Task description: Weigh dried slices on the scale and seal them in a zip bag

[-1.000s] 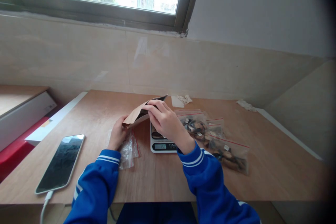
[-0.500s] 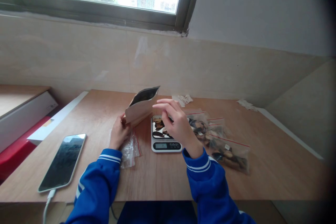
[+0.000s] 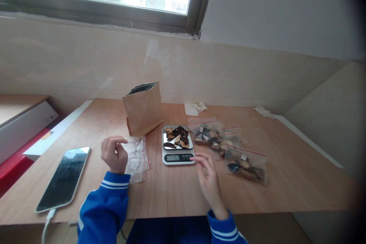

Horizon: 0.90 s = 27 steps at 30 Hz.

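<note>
A kraft paper pouch (image 3: 143,110) with a dark lining stands upright on the table, its top open, and nothing holds it. My left hand (image 3: 114,155) hangs just above the table, fingers loosely curled and empty, next to a crumpled clear plastic zip bag (image 3: 137,158). A digital kitchen scale (image 3: 177,156) carries several dark dried slices (image 3: 175,138) on its steel plate. My right hand (image 3: 208,183) rests in front of the scale, its fingertips at the scale's right front corner. Several filled zip bags of dried pieces (image 3: 246,166) lie to the right.
A smartphone (image 3: 63,179) with a white charging cable lies at the left on the wooden table (image 3: 288,175). Crumpled white paper (image 3: 196,107) lies by the back wall. A window sits above, and a red and white surface lies beyond the table's left edge.
My hands have let go of the paper pouch, which now stands alone on the table. My right hand has dropped from above the scale to its front, uncovering the slices.
</note>
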Tool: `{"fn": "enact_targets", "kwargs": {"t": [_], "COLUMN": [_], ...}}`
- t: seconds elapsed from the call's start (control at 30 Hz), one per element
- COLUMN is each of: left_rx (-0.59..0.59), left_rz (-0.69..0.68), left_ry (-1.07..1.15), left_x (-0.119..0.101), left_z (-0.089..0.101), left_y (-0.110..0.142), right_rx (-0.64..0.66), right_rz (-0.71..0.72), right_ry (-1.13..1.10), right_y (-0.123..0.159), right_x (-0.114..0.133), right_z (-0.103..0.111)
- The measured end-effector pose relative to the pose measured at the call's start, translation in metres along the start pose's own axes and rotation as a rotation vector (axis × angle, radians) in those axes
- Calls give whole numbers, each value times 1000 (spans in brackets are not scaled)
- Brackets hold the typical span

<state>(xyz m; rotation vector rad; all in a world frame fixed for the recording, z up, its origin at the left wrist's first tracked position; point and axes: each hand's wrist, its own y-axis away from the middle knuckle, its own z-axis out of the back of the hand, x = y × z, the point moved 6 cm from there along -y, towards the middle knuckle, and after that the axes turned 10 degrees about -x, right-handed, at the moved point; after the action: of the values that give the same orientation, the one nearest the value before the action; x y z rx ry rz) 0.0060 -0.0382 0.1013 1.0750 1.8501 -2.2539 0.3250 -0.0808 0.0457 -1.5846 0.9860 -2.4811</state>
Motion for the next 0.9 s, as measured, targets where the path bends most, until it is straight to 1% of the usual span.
{"fn": "enact_targets", "kwargs": {"t": [0.03, 0.07, 0.1, 0.13, 0.17, 0.2, 0.23, 0.33, 0.4, 0.47, 0.5, 0.57, 0.67, 0.73, 0.8, 0.87, 0.9], "left_rx": [190, 385, 555, 684, 751, 776, 776, 713, 735, 773, 771, 716, 606, 562, 524, 453, 388], "left_rz": [7, 20, 24, 19, 8, 3, 10, 93, 160, 222, 241, 239, 128, 52, 1, -30, -34], "left_ry": [-1, -6, -18, -30, -42, -45, -38, -16, -10, 6, 19, 58, 148, 249, 339, 386, 387], "left_x": [-5, -9, -12, -13, -12, -10, -6, 12, 21, 21, 16, 0, -40, -67, -86, -96, -97], "left_z": [-5, -11, -15, -17, -17, -16, -16, -15, -17, -18, -17, -14, -7, -4, -1, 3, 6], "left_y": [4, 12, 22, 34, 45, 55, 64, 80, 83, 81, 77, 66, 50, 46, 44, 44, 43], "right_rx": [4, 1, -12, -39, -75, -113, -150, -225, -225, -177, -132, -10, 159, 202, 201, 219, 233], "right_rz": [-21, -41, -58, -72, -84, -95, -108, -158, -178, -184, -190, -205, -203, -207, -259, -346, -396], "right_ry": [8, 20, 33, 47, 59, 66, 67, 48, 35, 16, -3, -57, -151, -207, -267, -352, -405], "right_y": [3, 4, 4, 3, 2, 1, 0, 2, 4, 7, 8, 12, 17, 16, 9, 0, -6], "right_x": [-5, -8, -11, -13, -15, -17, -19, -26, -27, -22, -18, -5, 23, 40, 51, 55, 54], "right_z": [4, 9, 14, 20, 25, 30, 34, 39, 36, 28, 21, 3, -29, -48, -62, -72, -75]}}
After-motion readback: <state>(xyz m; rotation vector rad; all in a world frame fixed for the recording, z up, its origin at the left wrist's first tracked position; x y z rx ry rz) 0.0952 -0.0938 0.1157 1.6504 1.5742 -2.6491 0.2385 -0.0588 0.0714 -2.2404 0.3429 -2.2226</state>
